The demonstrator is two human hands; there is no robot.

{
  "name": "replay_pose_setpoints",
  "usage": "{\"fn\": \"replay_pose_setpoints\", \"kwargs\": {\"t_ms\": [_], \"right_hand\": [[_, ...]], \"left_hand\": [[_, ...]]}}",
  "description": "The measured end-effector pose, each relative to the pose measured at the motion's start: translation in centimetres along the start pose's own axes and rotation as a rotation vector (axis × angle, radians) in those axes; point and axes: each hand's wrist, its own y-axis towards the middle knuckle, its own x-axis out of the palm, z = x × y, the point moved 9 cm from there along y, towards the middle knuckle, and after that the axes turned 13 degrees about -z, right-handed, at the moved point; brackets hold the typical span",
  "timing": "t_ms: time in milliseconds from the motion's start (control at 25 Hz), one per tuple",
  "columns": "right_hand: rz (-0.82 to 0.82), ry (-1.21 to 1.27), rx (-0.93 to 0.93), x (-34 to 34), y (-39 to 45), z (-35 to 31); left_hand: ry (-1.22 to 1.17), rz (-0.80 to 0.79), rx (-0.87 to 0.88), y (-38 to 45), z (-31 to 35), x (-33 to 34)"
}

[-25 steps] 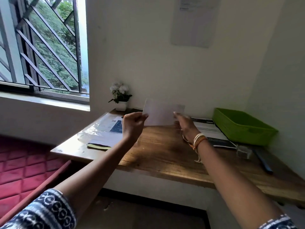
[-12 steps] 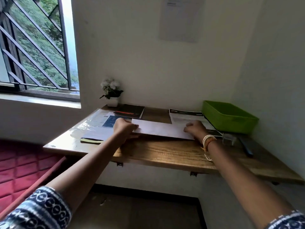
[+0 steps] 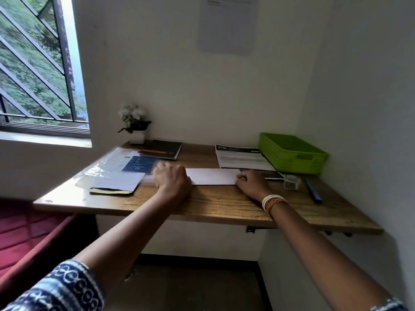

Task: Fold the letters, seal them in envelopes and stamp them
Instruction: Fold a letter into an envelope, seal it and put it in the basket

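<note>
A white folded letter (image 3: 213,176) lies flat on the wooden desk (image 3: 215,205), its long side running left to right. My left hand (image 3: 171,179) covers its left end, knuckles up and fingers bent over the paper. At the right end, my right hand (image 3: 251,181) holds the edge with bent fingertips. Bangles sit on that wrist. A small clear box (image 3: 292,182) and a blue pen (image 3: 313,192) lie to the right of the letter.
A clear plastic sleeve with papers and a blue card (image 3: 125,169) lies at the left, over a yellow-edged pad (image 3: 110,191). Behind are a black notebook (image 3: 165,149), a printed sheet (image 3: 241,158), a green basket (image 3: 292,153) and a potted flower (image 3: 134,124).
One second ago both hands held the paper up in the air. They brought it down flat onto the desk, and it now shows as a narrower strip between my hands.
</note>
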Motion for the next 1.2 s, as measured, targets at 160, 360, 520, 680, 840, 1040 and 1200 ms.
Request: {"fn": "replay_pose_setpoints", "kwargs": {"t_ms": [160, 360, 520, 680, 840, 1040, 1200], "right_hand": [[0.056, -0.003, -0.029, -1.4, -1.2, 1.2], [0.209, -0.104, 0.099, -6.7, -3.3, 5.4], [0.158, -0.208, 0.221, -8.6, -4.3, 9.1], [0.272, -0.156, 0.211, -8.6, -4.1, 10.6], [0.272, 0.227, 0.005, -7.6, -2.2, 7.4], [-0.091, 0.464, -0.159, -4.1, 2.1, 0.0], [-0.196, 0.541, -0.215, -3.1, 4.7, -2.2]], "left_hand": [[-0.108, -0.018, 0.263, -1.1, 6.0, 0.4], [-0.272, -0.201, 0.595, -2.8, 14.6, 1.5], [-0.247, -0.142, 0.690, -2.8, 17.0, 1.6], [-0.256, -0.194, 0.751, -2.3, 17.2, 1.9], [-0.521, -0.177, 0.735, -0.2, 15.5, 1.0], [-0.782, -0.144, 0.804, 2.9, 13.2, 0.1], [-0.866, -0.160, 0.804, 4.6, 11.8, 1.0]]}}
